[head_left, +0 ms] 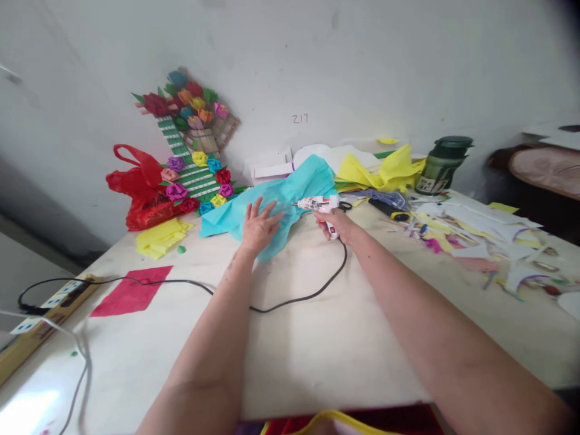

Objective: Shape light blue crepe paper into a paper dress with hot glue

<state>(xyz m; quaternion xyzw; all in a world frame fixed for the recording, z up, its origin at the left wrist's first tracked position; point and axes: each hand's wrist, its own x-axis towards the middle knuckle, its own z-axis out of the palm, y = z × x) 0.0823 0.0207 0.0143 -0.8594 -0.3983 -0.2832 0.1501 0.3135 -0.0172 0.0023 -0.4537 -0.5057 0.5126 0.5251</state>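
Note:
My left hand rests on a sheet of light-blue crepe paper, fingers spread. In my right hand is a white hot glue gun with a patterned body, its nozzle pointing left over the blue paper. A small red switch shows on its handle. From the handle a black cord loops down and left across the table, passing under my left forearm. The right palm and some fingers are hidden behind the handle.
Paper flowers on a green-striped stand lean against the wall beside a red plastic bag. Red paper and a power strip lie left. At right are a utility knife, paper scraps and a green bottle.

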